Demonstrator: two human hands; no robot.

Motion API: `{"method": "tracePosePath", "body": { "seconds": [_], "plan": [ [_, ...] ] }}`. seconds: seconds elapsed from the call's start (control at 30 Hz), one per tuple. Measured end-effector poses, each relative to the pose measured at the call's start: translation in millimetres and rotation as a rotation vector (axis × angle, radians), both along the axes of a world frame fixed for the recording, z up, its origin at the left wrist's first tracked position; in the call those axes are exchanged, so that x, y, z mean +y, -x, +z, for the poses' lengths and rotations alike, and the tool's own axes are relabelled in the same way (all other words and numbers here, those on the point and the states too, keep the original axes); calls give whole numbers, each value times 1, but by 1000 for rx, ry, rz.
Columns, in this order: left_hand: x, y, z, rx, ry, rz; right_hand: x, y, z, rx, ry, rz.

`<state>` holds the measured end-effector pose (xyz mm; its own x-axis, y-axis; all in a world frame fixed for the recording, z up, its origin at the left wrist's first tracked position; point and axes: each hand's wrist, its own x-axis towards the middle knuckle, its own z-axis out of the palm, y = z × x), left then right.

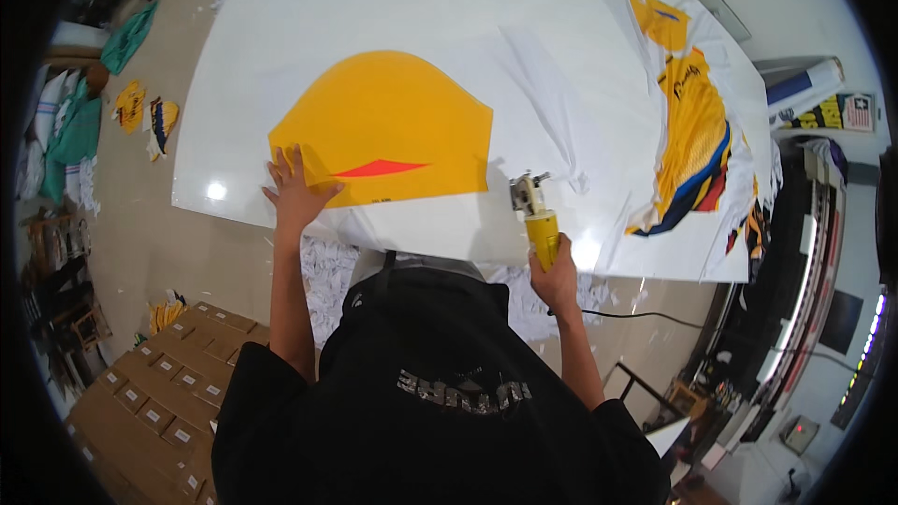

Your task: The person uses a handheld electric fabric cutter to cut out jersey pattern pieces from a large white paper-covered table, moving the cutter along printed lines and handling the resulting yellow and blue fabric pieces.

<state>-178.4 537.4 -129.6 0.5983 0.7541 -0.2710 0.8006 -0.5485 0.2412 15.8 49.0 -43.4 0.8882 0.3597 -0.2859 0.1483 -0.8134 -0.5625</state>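
The left hand (297, 189) lay flat, fingers spread, on the yellow curved fabric panel (388, 126); the right hand (554, 273) gripped a yellow-handled rotary cutter (535, 210) (blade near the panel's right edge). Cutting looked underway; next likely needed steady guiding.

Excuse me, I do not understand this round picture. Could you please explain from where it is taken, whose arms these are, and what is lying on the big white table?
The picture comes from a wide fisheye camera worn on a person's head, looking down, so straight edges bend near the rim. The two bare arms coming up from below belong to that person, who wears a black top.

The left hand lies flat on a yellow printed fabric piece with a red sliver shape, which lies on the large white cutting table. The right hand grips a yellow-handled electric rotary cutter; its black cord trails off to the right.

Farther right on the table lie yellow, blue and red printed fabric pieces on white sheeting. White paper scraps cover the floor below the table edge, and brown cardboard boxes stand at lower left.
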Motion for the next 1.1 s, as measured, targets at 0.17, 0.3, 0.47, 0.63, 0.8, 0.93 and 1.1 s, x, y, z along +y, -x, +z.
{"method": "tracePosePath", "body": {
  "seconds": [0.17, 0.3, 0.47, 0.63, 0.8, 0.93, 1.1],
  "plan": [
    [-3, 7, 6, 69, 102, -8, 0, 44, 15, -6, 74, 138],
    [-3, 8, 5, 75, 99, -12, 18, 52, 10, 35, 50, 104],
    [-2, 9, 3, 76, 115, -5, 40, 39, 2, -1, 38, 97],
    [-2, 8, 3, 49, 123, 0, 47, 28, 4, 4, 57, 122],
    [-3, 10, 2, 32, 124, 4, 53, 22, 4, -30, 60, 136],
    [-3, 10, 1, 17, 122, 5, 61, 15, 5, -12, 54, 137],
    [-4, 11, 3, 13, 118, 8, 75, 10, 6, -9, 55, 127]
  ]
}}
